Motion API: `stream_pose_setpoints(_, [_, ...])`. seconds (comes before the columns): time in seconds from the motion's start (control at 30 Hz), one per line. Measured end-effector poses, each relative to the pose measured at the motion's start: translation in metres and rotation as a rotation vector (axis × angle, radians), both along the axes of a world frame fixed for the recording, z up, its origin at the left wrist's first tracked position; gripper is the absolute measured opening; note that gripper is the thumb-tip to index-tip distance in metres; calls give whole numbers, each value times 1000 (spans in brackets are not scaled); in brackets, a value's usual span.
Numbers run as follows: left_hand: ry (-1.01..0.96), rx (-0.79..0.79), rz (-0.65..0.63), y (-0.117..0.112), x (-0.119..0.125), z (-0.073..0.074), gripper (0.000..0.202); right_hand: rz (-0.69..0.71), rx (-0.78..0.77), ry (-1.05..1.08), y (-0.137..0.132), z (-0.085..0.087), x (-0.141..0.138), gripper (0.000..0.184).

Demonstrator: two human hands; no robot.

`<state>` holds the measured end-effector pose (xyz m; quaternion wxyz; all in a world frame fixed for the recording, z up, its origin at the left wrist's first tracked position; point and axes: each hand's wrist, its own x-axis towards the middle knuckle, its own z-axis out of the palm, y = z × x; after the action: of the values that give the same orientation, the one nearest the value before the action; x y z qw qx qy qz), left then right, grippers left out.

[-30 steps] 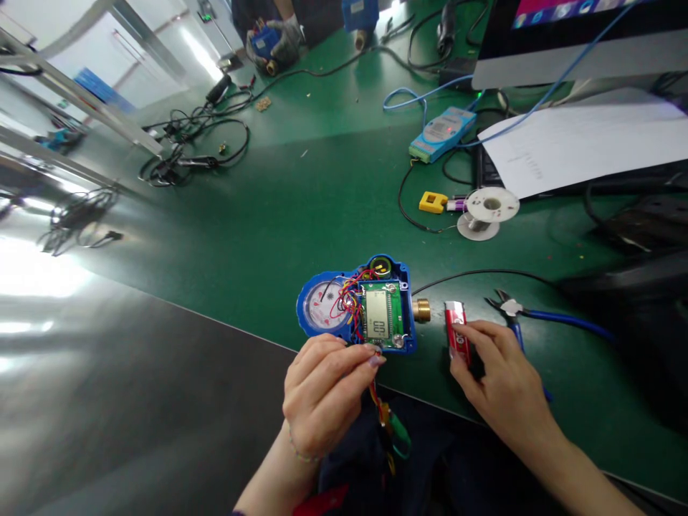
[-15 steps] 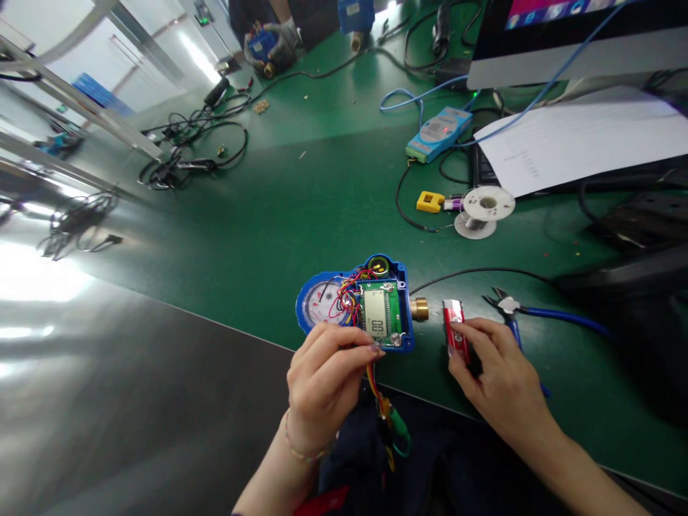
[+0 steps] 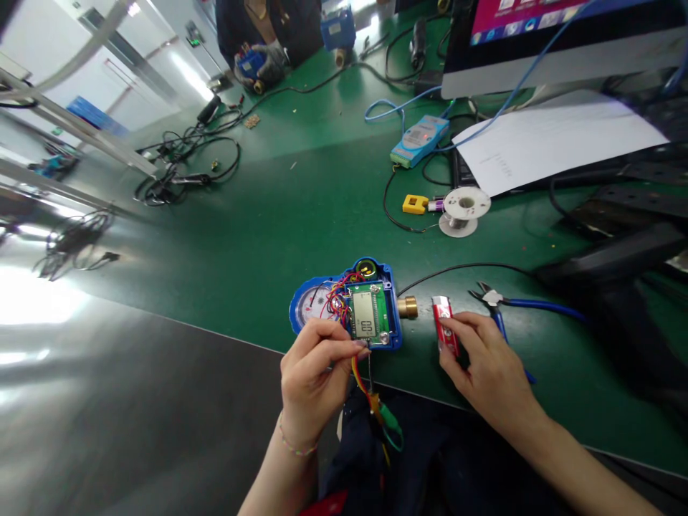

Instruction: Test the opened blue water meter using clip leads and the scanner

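A blue water meter lies open at the table's near edge, its green circuit board and small display showing, with thin red and yellow wires bunched beside the dial. My left hand is closed in a pinch at the housing's lower edge, on coloured wires that hang down toward a green clip. Exactly which strand sits between the fingertips is hidden. To the right, my right hand grips a small red stick-shaped object with a silvery end, thumb and fingers on its sides. It rests on the table.
Blue-handled cutters lie right of the red object. Farther back are a solder spool, a yellow piece, a blue converter box, paper and a monitor. Another person's gloved hand holds a blue meter.
The view has shifted a little, so the bench things sit farther left. Both hands keep nearly the same grip and place beside the meter.
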<state>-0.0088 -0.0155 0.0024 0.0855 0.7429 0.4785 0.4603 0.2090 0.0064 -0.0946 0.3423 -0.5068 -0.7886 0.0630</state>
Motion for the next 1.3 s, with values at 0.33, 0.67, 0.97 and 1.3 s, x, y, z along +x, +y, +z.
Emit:
stream_pose_setpoints(0.33, [2,90,-2,-3,2,-6,20,15,7,14,0,0,0,27])
stream_pose_setpoints(0.67, [-24,93,70,-7,6,-8,20,17,14,-3,1,1,0,26])
stream_pose_setpoints(0.97, [11,118,113,-8,11,-7,19,26,15,-3,1,2,0,27])
stream_pose_setpoints(1.3, [0,99,183,-11,16,-7,18,31,11,-12,1,4,0,26])
